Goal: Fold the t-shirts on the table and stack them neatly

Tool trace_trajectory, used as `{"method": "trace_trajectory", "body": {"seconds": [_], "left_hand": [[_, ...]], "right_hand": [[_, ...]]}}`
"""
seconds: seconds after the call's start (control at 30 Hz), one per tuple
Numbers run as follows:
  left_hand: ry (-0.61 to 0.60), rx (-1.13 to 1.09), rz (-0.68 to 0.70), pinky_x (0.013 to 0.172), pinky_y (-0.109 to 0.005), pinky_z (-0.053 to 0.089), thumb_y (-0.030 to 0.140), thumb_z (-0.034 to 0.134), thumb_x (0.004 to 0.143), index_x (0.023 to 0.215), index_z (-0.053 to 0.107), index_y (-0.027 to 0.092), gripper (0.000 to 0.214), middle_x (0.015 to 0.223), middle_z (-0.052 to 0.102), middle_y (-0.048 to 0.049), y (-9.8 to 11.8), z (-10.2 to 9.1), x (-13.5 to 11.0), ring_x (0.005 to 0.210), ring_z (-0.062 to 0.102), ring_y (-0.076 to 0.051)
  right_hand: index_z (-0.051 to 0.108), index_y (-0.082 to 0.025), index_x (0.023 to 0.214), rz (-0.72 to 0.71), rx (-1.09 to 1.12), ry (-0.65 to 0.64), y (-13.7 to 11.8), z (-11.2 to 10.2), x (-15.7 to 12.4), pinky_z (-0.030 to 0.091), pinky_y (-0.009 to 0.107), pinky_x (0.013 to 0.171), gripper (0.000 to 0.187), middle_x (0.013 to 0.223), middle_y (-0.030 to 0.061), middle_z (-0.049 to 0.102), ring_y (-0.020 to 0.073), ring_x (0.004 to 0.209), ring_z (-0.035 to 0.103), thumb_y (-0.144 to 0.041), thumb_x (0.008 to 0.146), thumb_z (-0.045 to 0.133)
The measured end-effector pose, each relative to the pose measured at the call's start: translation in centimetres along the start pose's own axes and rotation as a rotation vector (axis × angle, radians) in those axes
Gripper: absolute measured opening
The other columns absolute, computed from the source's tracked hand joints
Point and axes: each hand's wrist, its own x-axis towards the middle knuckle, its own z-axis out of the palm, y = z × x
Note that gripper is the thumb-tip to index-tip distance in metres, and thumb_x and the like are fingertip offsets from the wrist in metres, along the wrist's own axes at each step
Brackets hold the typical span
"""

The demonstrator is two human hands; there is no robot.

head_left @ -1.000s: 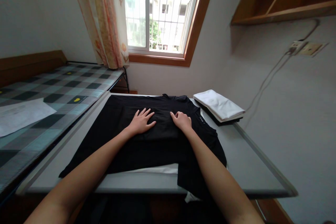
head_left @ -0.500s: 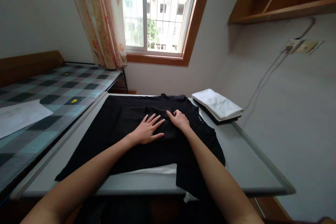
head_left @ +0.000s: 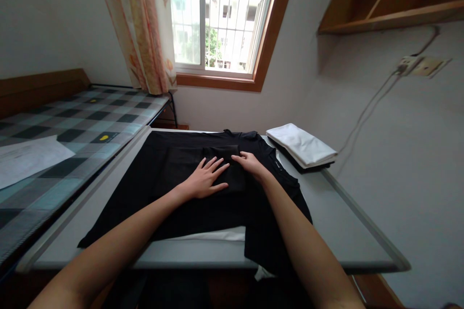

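Note:
A black T-shirt (head_left: 195, 219) lies spread flat, its collar to the right and its hem to the left. Across its middle is a darker rectangular patch (head_left: 177, 157); whether it is a print or a separate cloth I cannot tell. My left hand (head_left: 205, 179) rests palm down on this patch, fingers spread. Close by on the right, my right hand (head_left: 253, 164) has its fingers drawn together at the patch's right edge, seemingly pinching the black fabric. Its fingertips are partly hidden.
The shirt is on a pale table (head_left: 353, 222) with a grey rim. Folded white and black cloths (head_left: 302, 145) are stacked at its back right corner. To the left stands a bed with a checked mattress (head_left: 119, 108) and papers (head_left: 32, 157) on it. A shelf (head_left: 395, 14) overhangs the right.
My right hand has shifted slightly to the right along the fabric, with its fingers a little straighter. My left hand stays spread in place. The view has moved very slightly.

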Motion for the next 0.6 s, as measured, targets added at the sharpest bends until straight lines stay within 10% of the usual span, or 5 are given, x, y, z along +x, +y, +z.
{"method": "trace_trajectory", "body": {"seconds": [0.23, 0.6], "left_hand": [[0.033, -0.004, 0.009, 0.115, -0.056, 0.019, 0.061, 0.037, 0.093, 0.151, 0.03, 0.026, 0.067, 0.156, 0.03, -0.0097, 0.1, -0.4, 0.0, 0.144, 0.025, -0.031], [0.226, -0.06, -0.121, 0.111, -0.044, 0.034, 0.047, 0.042, 0.097, 0.126, 0.061, 0.021, 0.043, 0.14, 0.054, -0.0096, -2.0, -1.5, 0.4, 0.131, 0.047, -0.025]], "right_hand": [[0.056, -0.018, 0.114, -0.104, -0.088, -0.087, 0.3, -0.1, -0.1, 0.058, 0.033, 0.076, 0.05, 0.104, 0.0064, 0.069, 0.019, 0.088, 0.067, -0.02, 0.069, 0.078], [0.061, -0.014, 0.12, -0.137, -0.27, 0.35, 1.8, -7.7, 1.5, 0.051, 0.04, 0.094, 0.051, 0.12, 0.0154, 0.066, 0.0252, 0.106, 0.064, -0.022, 0.071, 0.075]]}}
